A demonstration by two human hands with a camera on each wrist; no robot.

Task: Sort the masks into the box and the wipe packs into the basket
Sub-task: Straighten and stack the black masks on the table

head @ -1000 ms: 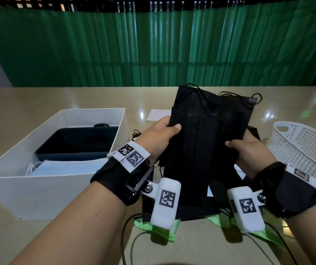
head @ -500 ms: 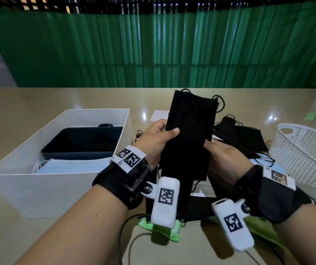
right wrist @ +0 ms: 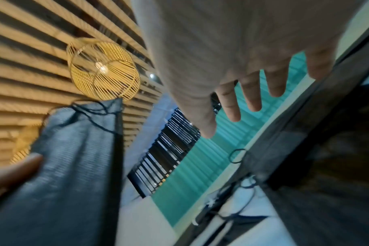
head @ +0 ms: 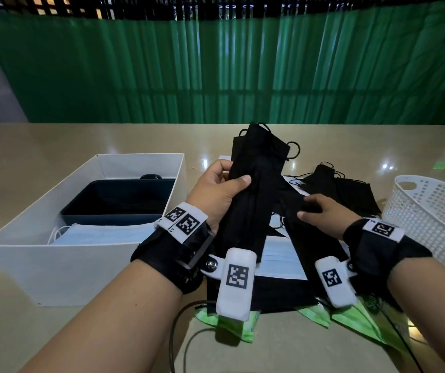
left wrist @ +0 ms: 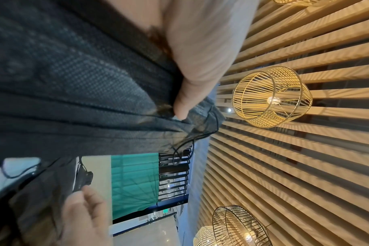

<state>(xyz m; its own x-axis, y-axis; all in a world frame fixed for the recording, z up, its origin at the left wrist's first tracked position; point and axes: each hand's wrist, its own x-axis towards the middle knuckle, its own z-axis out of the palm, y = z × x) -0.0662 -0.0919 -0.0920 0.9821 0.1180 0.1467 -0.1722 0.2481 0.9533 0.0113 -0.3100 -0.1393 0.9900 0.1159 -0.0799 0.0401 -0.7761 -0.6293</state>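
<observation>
My left hand (head: 217, 195) grips a black pleated mask stack (head: 253, 189) just right of the white cardboard box (head: 54, 267), right hand (head: 323, 215) spread on more; green wipe packs (head: 350, 317) remain unsorted.

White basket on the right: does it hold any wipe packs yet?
Cannot tell. Only part of the white basket shows and nothing is seen inside it; green wipe packs lie on the table under the masks.

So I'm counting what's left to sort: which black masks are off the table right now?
The bunch gripped in the left hand, standing up above the pile; the other black masks lie flat on the table.
</observation>
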